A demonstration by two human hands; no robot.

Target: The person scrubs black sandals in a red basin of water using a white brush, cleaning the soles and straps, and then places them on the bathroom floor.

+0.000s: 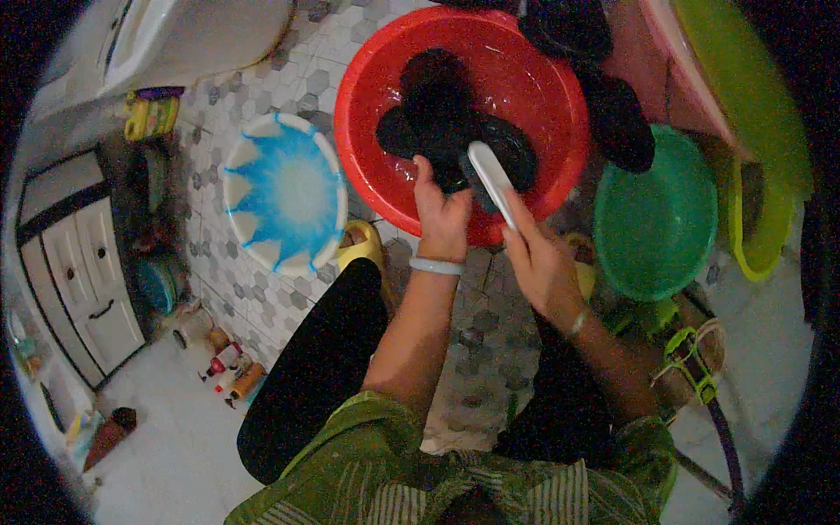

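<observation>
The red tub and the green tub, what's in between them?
In the head view, a black shoe hangs over the red tub rim, with wet floor before the green tub.

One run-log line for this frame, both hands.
left hand: grips black shoe in red basin | right hand: holds white brush on shoe | green basin at right

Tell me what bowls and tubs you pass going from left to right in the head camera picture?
Blue and white basin → red tub with dark shoes in it → green basin → yellow-green bucket.
</observation>
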